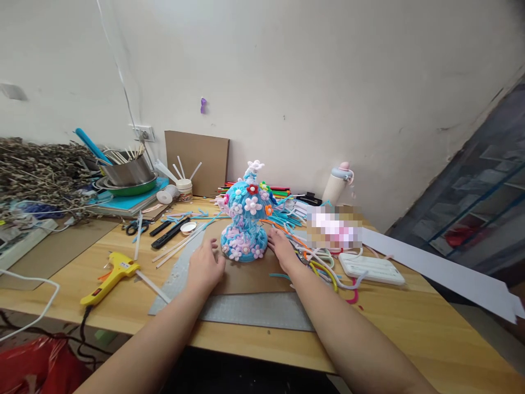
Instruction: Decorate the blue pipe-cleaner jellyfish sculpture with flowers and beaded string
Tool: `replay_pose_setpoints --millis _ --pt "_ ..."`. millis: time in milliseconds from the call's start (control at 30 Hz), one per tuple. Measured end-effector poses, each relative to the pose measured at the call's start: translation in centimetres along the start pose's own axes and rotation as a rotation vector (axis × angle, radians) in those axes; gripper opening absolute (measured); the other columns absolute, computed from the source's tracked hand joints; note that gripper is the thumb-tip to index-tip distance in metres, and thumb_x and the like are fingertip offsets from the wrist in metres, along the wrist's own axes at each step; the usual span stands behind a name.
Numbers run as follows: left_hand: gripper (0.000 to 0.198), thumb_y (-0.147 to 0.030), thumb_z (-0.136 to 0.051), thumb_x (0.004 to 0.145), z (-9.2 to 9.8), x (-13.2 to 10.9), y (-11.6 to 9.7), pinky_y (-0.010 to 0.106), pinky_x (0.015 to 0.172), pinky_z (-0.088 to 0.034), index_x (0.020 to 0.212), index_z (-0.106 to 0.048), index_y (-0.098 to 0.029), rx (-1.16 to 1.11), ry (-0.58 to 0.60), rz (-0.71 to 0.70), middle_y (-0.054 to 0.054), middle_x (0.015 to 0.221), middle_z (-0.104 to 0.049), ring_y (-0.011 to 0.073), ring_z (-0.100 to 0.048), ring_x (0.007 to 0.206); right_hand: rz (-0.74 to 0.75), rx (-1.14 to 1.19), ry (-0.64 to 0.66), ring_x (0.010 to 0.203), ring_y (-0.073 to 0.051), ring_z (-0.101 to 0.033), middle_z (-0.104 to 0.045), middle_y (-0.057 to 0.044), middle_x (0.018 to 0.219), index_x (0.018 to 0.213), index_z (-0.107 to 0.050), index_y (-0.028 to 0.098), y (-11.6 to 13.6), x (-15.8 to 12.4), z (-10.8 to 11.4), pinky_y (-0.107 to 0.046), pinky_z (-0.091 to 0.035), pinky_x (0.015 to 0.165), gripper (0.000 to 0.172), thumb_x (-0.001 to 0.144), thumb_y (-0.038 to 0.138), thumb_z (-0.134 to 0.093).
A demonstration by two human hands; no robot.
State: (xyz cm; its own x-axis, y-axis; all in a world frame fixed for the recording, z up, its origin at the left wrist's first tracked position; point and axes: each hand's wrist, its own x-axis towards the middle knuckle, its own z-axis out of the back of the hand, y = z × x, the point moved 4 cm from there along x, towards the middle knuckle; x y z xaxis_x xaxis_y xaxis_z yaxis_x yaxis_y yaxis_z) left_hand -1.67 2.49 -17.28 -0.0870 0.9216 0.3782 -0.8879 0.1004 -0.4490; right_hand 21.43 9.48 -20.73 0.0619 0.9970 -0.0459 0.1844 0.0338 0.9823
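Note:
A mushroom-shaped craft of blue pipe cleaners (245, 243) stands upright in front of me, with a domed cap, a narrower stem and a round base. Pink, white, red and orange flowers dot it, and a white shape tops the cap. My left hand (206, 266) rests just left of the base, fingers loosely bent and apart, holding nothing. On the other side, my right hand (283, 250) has its fingers stretched toward the base's edge; whether they touch it I cannot tell. Beneath lies a brown cardboard sheet (250, 279) over a grey cutting mat (258, 314).
A yellow glue gun (112, 276) lies at left, near scissors (137, 227) and a black-handled cutter (170, 234). Loose pipe cleaners (324, 262) and a white power bank (371, 268) lie at right. A bottle (337, 185) and stacked metal bowls (129, 172) stand farther back.

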Motion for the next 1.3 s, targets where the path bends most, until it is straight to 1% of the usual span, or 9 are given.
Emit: replay_pose_setpoints --millis 133,300,433,633,800,933,1033,1133,1300 --pt "0.05 -0.016 -0.049 0.074 -0.4 0.1 -0.1 0.041 0.094 -0.044 0.124 -0.046 -0.016 -0.052 0.114 -0.056 0.008 0.109 -0.07 0.0266 -0.062 0.106 -0.083 0.106 -0.019 0.095 -0.017 -0.066 -0.07 -0.003 0.097 0.096 -0.058 0.025 0.7 -0.6 -0.5 -0.031 -0.052 0.085 0.024 0.087 0.043 -0.046" --pt "0.064 -0.013 -0.05 0.069 -0.7 0.4 -0.2 0.039 0.097 -0.044 0.132 -0.041 -0.016 -0.065 0.149 -0.087 0.01 0.123 -0.063 0.0268 -0.058 0.113 -0.147 0.12 -0.035 0.089 -0.016 -0.067 -0.071 -0.003 0.093 0.103 -0.059 0.025 1.5 -1.6 -1.0 -0.029 -0.052 0.081 0.027 0.09 0.044 -0.044" --pt "0.066 -0.013 -0.051 0.069 -1.3 0.9 0.4 0.042 0.101 -0.039 0.134 -0.039 -0.016 -0.066 0.169 0.016 0.012 0.134 -0.056 0.0277 -0.052 0.123 -0.17 0.065 -0.061 0.082 -0.019 -0.067 -0.07 -0.004 0.089 0.108 -0.059 0.023 1.4 -2.0 -1.1 -0.033 -0.053 0.073 0.036 0.088 0.049 -0.045" --pt "0.052 -0.017 -0.05 0.074 -0.7 0.6 0.7 0.05 0.098 -0.036 0.126 -0.044 -0.015 -0.087 0.078 0.172 0.011 0.107 -0.07 0.0294 -0.058 0.112 -0.114 0.05 -0.077 0.117 -0.019 -0.056 -0.059 -0.006 0.13 0.126 -0.052 0.026 1.2 -1.3 -0.6 -0.033 -0.049 0.089 0.045 0.088 0.049 -0.046" --pt "0.058 -0.008 -0.049 0.069 -0.7 0.4 0.4 0.048 0.1 -0.035 0.126 -0.043 -0.017 -0.2 0.12 0.12 0.009 0.104 -0.072 0.0258 -0.061 0.111 -0.106 0.051 0.023 0.107 -0.02 -0.064 -0.067 -0.009 0.115 0.128 -0.05 0.023 1.2 -1.1 -1.0 -0.036 -0.05 0.089 0.048 0.092 0.051 -0.036" --pt "0.057 -0.011 -0.05 0.07 -0.9 0.6 0.7 0.048 0.101 -0.034 0.127 -0.042 -0.017 -0.196 0.121 0.116 0.01 0.108 -0.071 0.0255 -0.059 0.114 -0.057 -0.051 0.027 0.099 -0.023 -0.066 -0.07 -0.008 0.106 0.122 -0.054 0.024 1.3 -1.2 -1.0 -0.042 -0.051 0.086 0.046 0.091 0.051 -0.033" --pt "0.055 -0.013 -0.05 0.072 -1.0 0.7 0.9 0.05 0.101 -0.034 0.127 -0.042 -0.016 -0.161 0.116 0.124 0.012 0.112 -0.07 0.0264 -0.057 0.117 0.065 -0.172 0.048 0.108 -0.025 -0.059 -0.068 -0.006 0.108 0.11 -0.063 0.025 2.1 -1.7 -0.8 -0.045 -0.044 0.096 0.034 0.084 0.043 -0.048" --pt "0.052 -0.016 -0.051 0.073 -1.1 0.7 1.0 0.05 0.1 -0.035 0.125 -0.043 -0.016 -0.137 0.096 0.123 0.012 0.113 -0.068 0.028 -0.057 0.116 0.193 -0.29 0.169 0.115 -0.025 -0.054 -0.069 -0.002 0.107 0.088 -0.071 0.027 3.3 -2.5 -0.8 -0.041 -0.034 0.106 0.02 0.071 0.024 -0.062" --pt "0.05 -0.015 -0.051 0.073 -1.1 0.6 1.0 0.051 0.099 -0.035 0.123 -0.045 -0.016 -0.116 0.092 0.109 0.012 0.111 -0.067 0.0291 -0.058 0.114 0.23 -0.406 0.397 0.092 -0.026 -0.063 -0.073 0.001 0.082 0.065 -0.074 0.028 3.9 -3.3 -1.0 -0.041 -0.039 0.099 0.026 0.058 0.008 -0.06"
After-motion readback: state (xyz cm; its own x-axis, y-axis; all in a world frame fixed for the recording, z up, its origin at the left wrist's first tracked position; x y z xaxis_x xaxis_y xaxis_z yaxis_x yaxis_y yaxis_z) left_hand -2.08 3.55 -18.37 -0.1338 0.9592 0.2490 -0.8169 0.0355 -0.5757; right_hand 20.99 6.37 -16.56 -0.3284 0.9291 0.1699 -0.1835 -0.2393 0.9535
